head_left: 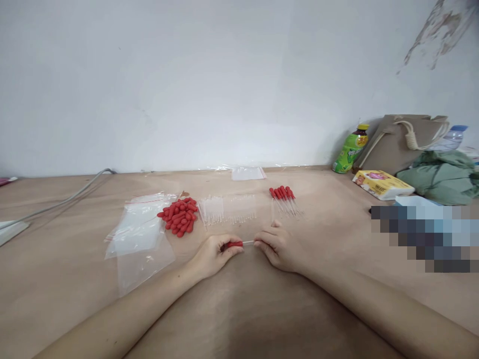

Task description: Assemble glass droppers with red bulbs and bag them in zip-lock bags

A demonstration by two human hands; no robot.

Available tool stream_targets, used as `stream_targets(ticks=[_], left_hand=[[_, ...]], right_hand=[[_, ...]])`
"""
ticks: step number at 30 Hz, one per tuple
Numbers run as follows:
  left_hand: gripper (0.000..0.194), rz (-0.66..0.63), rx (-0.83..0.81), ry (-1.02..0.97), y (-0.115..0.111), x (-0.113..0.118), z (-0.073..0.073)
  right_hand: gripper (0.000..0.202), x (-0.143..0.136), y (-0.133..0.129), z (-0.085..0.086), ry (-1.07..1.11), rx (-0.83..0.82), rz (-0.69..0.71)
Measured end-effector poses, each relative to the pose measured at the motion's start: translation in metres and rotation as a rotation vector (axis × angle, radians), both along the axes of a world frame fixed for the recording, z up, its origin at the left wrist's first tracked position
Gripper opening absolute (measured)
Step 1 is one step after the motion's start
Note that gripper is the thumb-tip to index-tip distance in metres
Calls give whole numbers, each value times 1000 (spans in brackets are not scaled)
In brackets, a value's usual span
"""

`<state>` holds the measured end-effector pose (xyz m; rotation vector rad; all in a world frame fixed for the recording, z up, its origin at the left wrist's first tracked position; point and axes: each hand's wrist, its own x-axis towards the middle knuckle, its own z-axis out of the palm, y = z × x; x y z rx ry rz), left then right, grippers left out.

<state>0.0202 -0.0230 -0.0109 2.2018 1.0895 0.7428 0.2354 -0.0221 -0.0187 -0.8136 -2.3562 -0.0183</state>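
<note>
Between the fingers of my left hand (217,255) is a red rubber dropper bulb (235,244), its open end pointing right. My right hand (276,245) pinches a thin clear dropper tube (248,243), whose left end meets the bulb; how deep it sits inside I cannot tell. Beyond my left hand lies a heap of loose red bulbs (180,217). Clear tubes (228,209) lie side by side behind both hands. Several droppers with red bulbs fitted (286,199) rest in a group past my right hand.
Clear zip bags (144,234) lie left of the bulb heap, and another bag (248,173) is by the wall. A grey cable (80,192) crosses the left side. At the right stand a green bottle (350,152), a beige bag (396,142), a yellow packet (382,184) and green cloth (441,177).
</note>
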Motion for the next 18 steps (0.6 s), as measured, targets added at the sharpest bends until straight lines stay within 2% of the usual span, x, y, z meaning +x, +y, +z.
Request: stream_targets(ticks=[8,14,18], left_hand=[[18,-14,60,43,0,-1,2],[20,22,6,9,2,0,2],[20,71,-45,-17,2,1,4]], right_hand=[[25,-6,-1,1,-58,-30,-43],[27,-8,3,4,-99,-91,-70],[26,-4,3,7,-141,-34,-89]])
